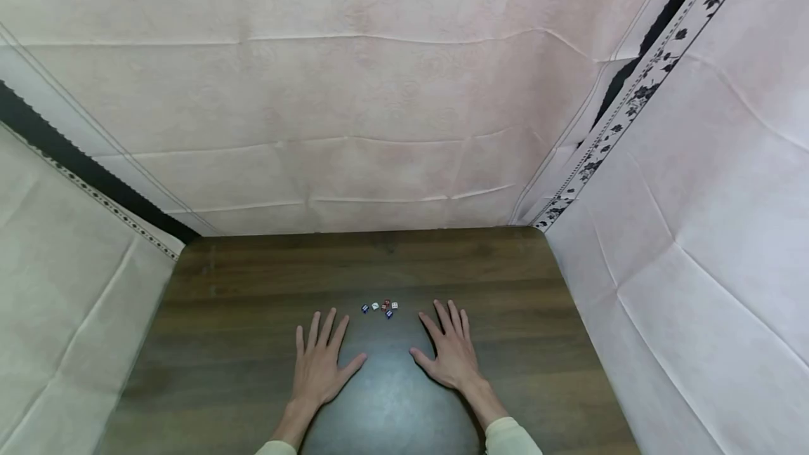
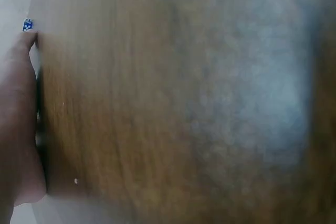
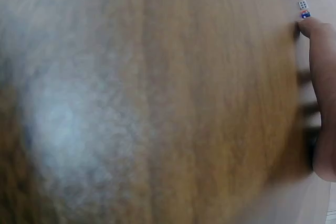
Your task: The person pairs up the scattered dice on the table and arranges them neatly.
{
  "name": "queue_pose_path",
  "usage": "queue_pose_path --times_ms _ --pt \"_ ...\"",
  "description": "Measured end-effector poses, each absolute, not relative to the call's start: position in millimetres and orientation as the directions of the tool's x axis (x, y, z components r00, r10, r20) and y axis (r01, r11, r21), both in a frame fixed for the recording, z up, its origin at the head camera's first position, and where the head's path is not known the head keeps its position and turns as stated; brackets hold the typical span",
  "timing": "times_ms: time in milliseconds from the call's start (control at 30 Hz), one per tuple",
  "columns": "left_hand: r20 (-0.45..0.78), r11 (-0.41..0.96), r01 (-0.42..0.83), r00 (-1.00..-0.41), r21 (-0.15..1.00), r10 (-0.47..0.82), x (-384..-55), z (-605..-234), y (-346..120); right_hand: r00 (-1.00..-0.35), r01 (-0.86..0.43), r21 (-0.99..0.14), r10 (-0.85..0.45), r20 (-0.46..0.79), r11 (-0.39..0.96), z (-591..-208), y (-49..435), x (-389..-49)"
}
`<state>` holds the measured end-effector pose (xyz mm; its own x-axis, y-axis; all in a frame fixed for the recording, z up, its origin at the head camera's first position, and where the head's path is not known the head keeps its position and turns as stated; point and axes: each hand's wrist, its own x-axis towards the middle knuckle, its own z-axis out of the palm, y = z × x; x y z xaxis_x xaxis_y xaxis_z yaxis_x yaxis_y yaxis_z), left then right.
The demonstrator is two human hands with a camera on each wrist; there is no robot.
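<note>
A small group of dice lies on the wooden table between and just beyond my hands. At its left end is a blue die (image 1: 364, 308), with a white die (image 1: 375, 306) beside it. Red dice (image 1: 384, 307) sit in the middle, another white die (image 1: 395, 305) on the right, and a second blue die (image 1: 389, 314) closest to me. My left hand (image 1: 318, 367) is spread flat left of the dice, holding nothing. On the other side my right hand (image 1: 452, 358) also lies palm down with fingers spread, nothing in its grasp.
The brown wooden table (image 1: 240, 300) reaches back to a pale hanging cloth (image 1: 379, 125). More cloth hangs along the left side (image 1: 69, 286) and the right side (image 1: 682, 230), the latter with a dark floral border. Light reflects off the tabletop between the forearms.
</note>
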<state>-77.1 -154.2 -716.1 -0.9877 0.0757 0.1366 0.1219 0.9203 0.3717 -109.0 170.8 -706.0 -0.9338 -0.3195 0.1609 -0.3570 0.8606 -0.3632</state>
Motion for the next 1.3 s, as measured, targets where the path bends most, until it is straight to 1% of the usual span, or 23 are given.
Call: queue_pose_path --times_ms 167,333,433,567,633,833,1067,1300 --pt "0.143 0.902 0.122 -0.987 0.414 0.067 -79 -711 -156 -0.923 -0.381 -0.396 -0.324 0.206 0.835 -706 169 -110" --pt "0.244 0.878 0.175 -0.967 0.445 0.069 -84 -710 -157 -0.880 -0.453 -0.397 -0.330 0.341 0.798 -704 161 -113" --pt "0.295 0.861 0.205 -0.953 0.466 0.067 -89 -709 -156 -0.856 -0.484 -0.402 -0.326 0.401 0.777 -701 153 -116" --pt "0.341 0.833 0.231 -0.938 0.502 0.055 -97 -707 -152 -0.839 -0.510 -0.454 -0.306 0.451 0.730 -699 142 -122" --pt "0.345 0.822 0.235 -0.937 0.519 0.050 -102 -705 -149 -0.832 -0.522 -0.484 -0.295 0.469 0.702 -698 136 -124" --pt "0.342 0.790 0.246 -0.939 0.561 0.049 -113 -704 -142 -0.842 -0.515 -0.546 -0.268 0.469 0.661 -696 121 -131" --pt "0.384 0.775 0.295 -0.920 0.559 0.073 -128 -706 -138 -0.886 -0.449 -0.597 -0.244 0.395 0.665 -698 109 -137" --pt "0.345 0.750 0.327 -0.928 0.575 0.141 -141 -703 -139 -0.860 -0.479 -0.577 -0.220 0.461 0.662 -701 99 -141"
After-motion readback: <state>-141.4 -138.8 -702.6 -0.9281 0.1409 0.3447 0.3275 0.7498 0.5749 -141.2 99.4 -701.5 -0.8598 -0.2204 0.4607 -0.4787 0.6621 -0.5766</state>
